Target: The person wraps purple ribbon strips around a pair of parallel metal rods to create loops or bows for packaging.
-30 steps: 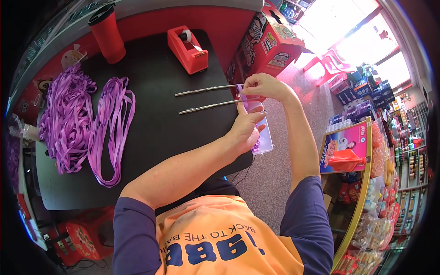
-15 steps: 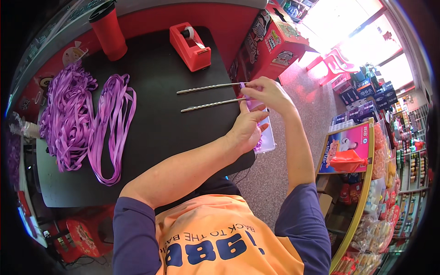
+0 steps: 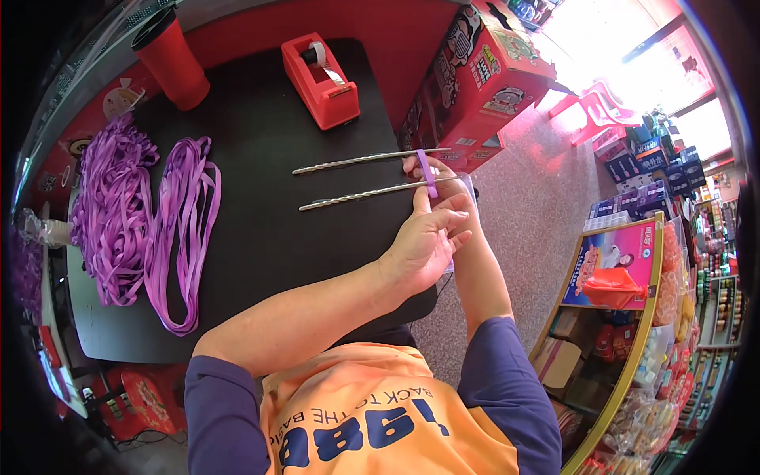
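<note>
Two long metal rods with twisted shafts [image 3: 348, 161] run side by side over the dark table. A narrow purple ribbon [image 3: 428, 173] spans both near their right ends. My left hand [image 3: 423, 247] is below the lower rod, its index fingertip holding the ribbon's lower end against it, thumb and other fingers loosely bent. Behind the rods and ribbon, my right hand [image 3: 453, 187] has its bent fingertips showing between the rods close to the ribbon; what they grip is partly hidden. On the left lie a tangled heap of purple ribbons [image 3: 115, 214] and a looped purple bundle [image 3: 184, 229].
A red tape dispenser [image 3: 321, 83] and a red cup with a black lid [image 3: 172, 63] stand at the black table's [image 3: 261, 158] far side. Beyond its right edge are a red carton [image 3: 487, 79] and a shelf of goods [image 3: 609, 317]. A pale container is mostly hidden behind my hands.
My right hand has gone from above the upper rod to behind the rods. The ribbon now stretches visibly across both. My left hand stays at the lower rod; the view has shifted slightly.
</note>
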Demonstrator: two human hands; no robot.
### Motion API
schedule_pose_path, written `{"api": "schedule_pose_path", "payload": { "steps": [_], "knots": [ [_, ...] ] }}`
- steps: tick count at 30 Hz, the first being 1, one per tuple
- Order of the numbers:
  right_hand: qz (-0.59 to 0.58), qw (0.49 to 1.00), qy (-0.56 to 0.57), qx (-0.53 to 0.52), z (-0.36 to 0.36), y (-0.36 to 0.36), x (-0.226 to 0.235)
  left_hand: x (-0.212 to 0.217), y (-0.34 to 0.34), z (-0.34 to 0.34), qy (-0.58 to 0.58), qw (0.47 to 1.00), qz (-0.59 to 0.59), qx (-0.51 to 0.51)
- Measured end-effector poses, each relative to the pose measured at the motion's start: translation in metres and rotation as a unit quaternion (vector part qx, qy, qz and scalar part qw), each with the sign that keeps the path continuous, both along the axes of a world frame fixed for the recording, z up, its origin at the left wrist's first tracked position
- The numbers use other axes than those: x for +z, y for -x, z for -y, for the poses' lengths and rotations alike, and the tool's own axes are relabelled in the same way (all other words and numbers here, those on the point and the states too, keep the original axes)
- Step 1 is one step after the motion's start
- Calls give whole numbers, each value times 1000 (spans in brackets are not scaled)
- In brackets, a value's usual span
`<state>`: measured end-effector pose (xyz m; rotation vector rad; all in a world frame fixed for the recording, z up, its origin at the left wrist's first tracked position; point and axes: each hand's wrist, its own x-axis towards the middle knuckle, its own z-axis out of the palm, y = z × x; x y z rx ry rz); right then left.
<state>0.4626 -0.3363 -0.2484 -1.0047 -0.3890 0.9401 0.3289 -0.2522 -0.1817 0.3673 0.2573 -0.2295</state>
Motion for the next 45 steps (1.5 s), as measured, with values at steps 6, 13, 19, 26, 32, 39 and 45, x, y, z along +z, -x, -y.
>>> {"api": "schedule_pose_path", "payload": {
  "steps": [6,13,19,26,32,39,45],
  "knots": [
    [48,995,-88,-3,-14,-2,-10,2,1,-1,0,1000,-10,3],
    [-33,998,12,58,7,-26,4,2,1,0,-6,1000,6,0],
    [6,990,107,90,13,-40,20,1,1,1,-16,1000,13,4],
    [31,985,153,78,14,-40,42,0,2,2,-32,999,16,12],
    [26,981,185,49,13,-32,49,2,5,4,-28,999,22,11],
    [-39,984,171,-10,21,-22,55,3,5,6,1,1000,26,7],
    [-44,985,159,-40,39,-22,48,0,6,7,3,1000,18,23]
  ]
}}
